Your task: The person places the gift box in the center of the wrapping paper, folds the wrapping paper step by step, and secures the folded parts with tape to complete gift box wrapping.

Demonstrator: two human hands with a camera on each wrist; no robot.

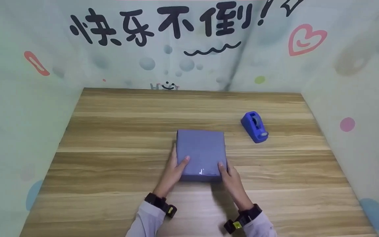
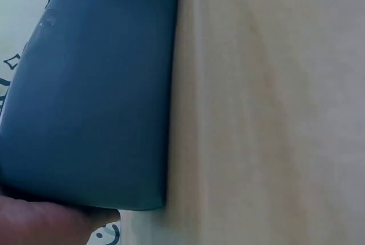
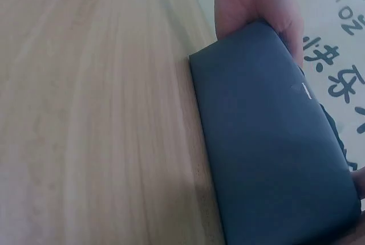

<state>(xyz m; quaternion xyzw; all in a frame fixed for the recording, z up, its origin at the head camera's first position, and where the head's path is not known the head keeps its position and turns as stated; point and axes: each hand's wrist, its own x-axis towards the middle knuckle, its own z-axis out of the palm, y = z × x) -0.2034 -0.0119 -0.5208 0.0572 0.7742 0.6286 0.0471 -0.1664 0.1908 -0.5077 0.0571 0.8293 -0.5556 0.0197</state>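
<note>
A box wrapped in blue-purple paper (image 1: 201, 151) sits on the wooden table in the head view. A shiny piece of clear tape (image 1: 207, 171) shows near its front top edge. My left hand (image 1: 173, 171) grips the left side, with the thumb over the top edge. On the opposite side my right hand (image 1: 231, 177) holds the box the same way. The left wrist view shows the near side of the wrapped box (image 2: 91, 97) and part of the left hand (image 2: 45, 222). From the right wrist, the box (image 3: 268, 137) and the left hand (image 3: 256, 5) beyond it appear.
A blue tape dispenser (image 1: 254, 126) stands on the wooden table (image 1: 117, 131), behind and to the right of the box. Pale printed walls (image 1: 189, 59) bound the table at the back and sides. Each wrist wears a black strap with a small device (image 1: 158, 202).
</note>
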